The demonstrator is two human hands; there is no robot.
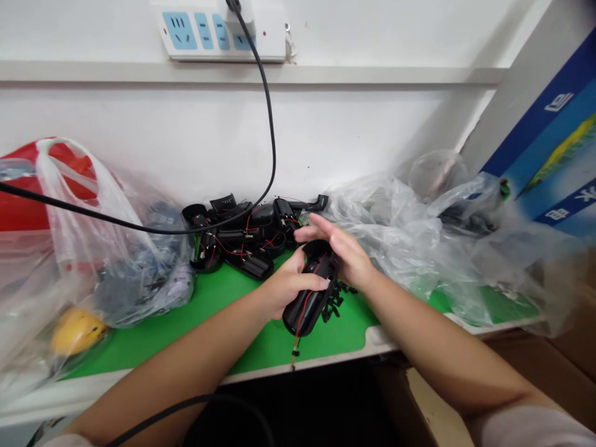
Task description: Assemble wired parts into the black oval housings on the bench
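My left hand (285, 284) is wrapped round a black plastic housing (292, 313), its thumb lying across the open inner side. A thin red wire (305, 303) runs along the housing, and its end hangs past the near end over the table's front edge. My right hand (349, 253) is at the housing's right, far side, fingers stretched out and apart; whether it touches the housing is unclear. Just right of the housing, small black plastic pieces (331, 305) lie scattered on the green tabletop. Behind my hands is a heap of similar black housings (251, 264) with red wires.
Clear plastic bags with parts (135, 273) stand at left, with a yellow object (78, 331) near the front. More crumpled clear bags (405, 236) lie at right, by a blue printed box (549, 143). A black cable (272, 124) hangs from the wall power strip (205, 37).
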